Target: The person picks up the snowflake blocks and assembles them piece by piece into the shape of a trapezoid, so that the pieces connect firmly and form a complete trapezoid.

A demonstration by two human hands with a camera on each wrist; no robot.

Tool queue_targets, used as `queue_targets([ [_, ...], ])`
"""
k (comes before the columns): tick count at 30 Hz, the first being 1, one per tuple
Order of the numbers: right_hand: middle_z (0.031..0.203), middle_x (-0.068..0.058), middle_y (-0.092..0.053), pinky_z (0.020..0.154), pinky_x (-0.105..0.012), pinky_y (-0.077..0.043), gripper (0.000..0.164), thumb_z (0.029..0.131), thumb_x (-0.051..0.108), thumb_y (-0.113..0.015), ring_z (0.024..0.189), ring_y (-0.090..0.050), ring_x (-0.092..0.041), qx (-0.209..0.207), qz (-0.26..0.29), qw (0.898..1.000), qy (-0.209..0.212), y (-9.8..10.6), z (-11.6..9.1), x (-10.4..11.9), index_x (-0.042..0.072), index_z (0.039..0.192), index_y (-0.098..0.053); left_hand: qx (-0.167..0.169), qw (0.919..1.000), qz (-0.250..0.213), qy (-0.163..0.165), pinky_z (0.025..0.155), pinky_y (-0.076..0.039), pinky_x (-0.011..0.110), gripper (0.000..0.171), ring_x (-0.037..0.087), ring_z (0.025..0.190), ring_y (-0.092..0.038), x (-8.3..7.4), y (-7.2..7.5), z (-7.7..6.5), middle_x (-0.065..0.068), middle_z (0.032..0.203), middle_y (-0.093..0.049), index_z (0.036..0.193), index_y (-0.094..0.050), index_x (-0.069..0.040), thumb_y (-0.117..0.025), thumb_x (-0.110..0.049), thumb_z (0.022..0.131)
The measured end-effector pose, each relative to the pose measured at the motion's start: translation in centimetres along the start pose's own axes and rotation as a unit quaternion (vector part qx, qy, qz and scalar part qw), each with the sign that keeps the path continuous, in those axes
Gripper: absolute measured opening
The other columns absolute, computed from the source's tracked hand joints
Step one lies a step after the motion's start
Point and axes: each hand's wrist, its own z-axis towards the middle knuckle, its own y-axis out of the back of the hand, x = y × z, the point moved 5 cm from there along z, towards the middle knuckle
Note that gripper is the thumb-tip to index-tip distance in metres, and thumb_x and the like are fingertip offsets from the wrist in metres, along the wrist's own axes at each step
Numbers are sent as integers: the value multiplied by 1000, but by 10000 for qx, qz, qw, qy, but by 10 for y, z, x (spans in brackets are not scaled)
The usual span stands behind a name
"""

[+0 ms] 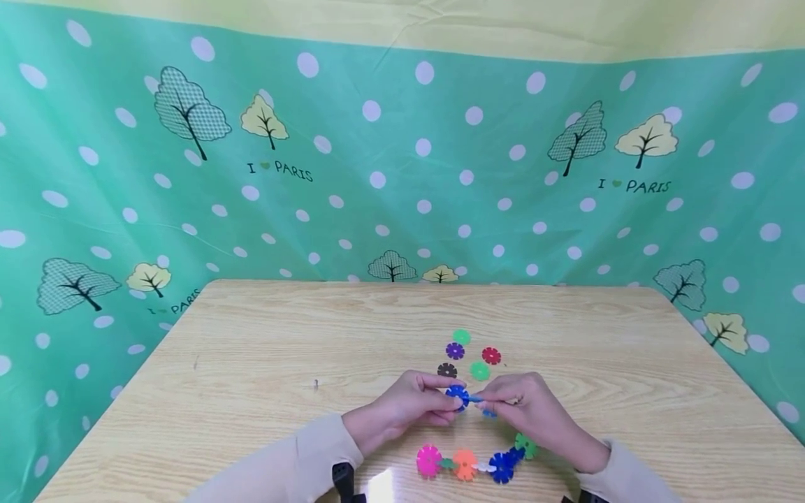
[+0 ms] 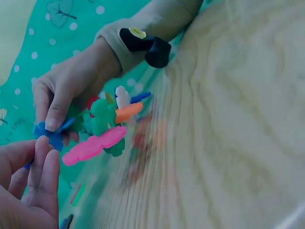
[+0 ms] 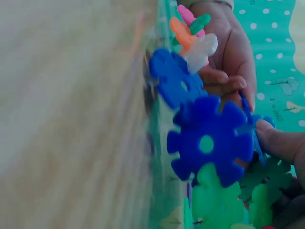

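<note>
Between thumb and fingers, my left hand [image 1: 415, 402] pinches a dark blue notched disc [image 1: 457, 397]. My right hand [image 1: 528, 404] pinches a lighter blue snowflake disc [image 1: 476, 399], seen edge-on, its edge meeting the dark blue one. Below the hands curves a chain of joined discs: pink [image 1: 429, 461], orange [image 1: 465, 464], white [image 1: 485, 467], blue [image 1: 502, 467] and green [image 1: 525, 446], with a small green one among them. Its right end runs under my right hand, which hides part of it. In the right wrist view, a blue disc [image 3: 209, 140] and a green disc [image 3: 217, 202] stand slotted together.
Beyond the hands, loose discs lie on the wooden table [image 1: 283, 335]: light green [image 1: 461, 337], purple [image 1: 455, 351], red [image 1: 491, 356], another green [image 1: 480, 371] and black [image 1: 447, 370]. A patterned green curtain [image 1: 402, 161] hangs behind the table's far edge.
</note>
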Motion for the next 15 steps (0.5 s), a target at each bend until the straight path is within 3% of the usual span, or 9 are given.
queue_targets([
  [6, 89, -10, -73, 52, -24, -52, 14, 86, 8, -67, 76, -66, -9, 142, 139, 9993, -306, 2, 0, -3, 1, 95, -74, 263, 9964, 730, -336, 69, -58, 34, 34, 18, 71, -69, -11, 4, 6, 16, 83, -71, 111, -68, -2, -72, 1, 78],
  [10, 92, -11, -72, 52, -24, -52, 16, 87, 11, -66, 72, -65, -8, 200, 325, 9970, -669, 6, -3, -8, 2, 97, -74, 459, 9878, 1371, -578, 70, -57, 31, 36, 19, 76, -69, -21, 8, 7, 10, 85, -71, 110, -69, -4, -75, -1, 75],
  [15, 92, -12, -72, 50, -25, -51, 16, 88, 11, -65, 67, -62, -8, 240, 425, 9943, -951, 14, -8, -10, 2, 98, -73, 770, 9785, 1771, -721, 75, -57, 29, 42, 20, 85, -69, -27, 12, 14, 9, 96, -71, 115, -64, 0, -74, 3, 74],
])
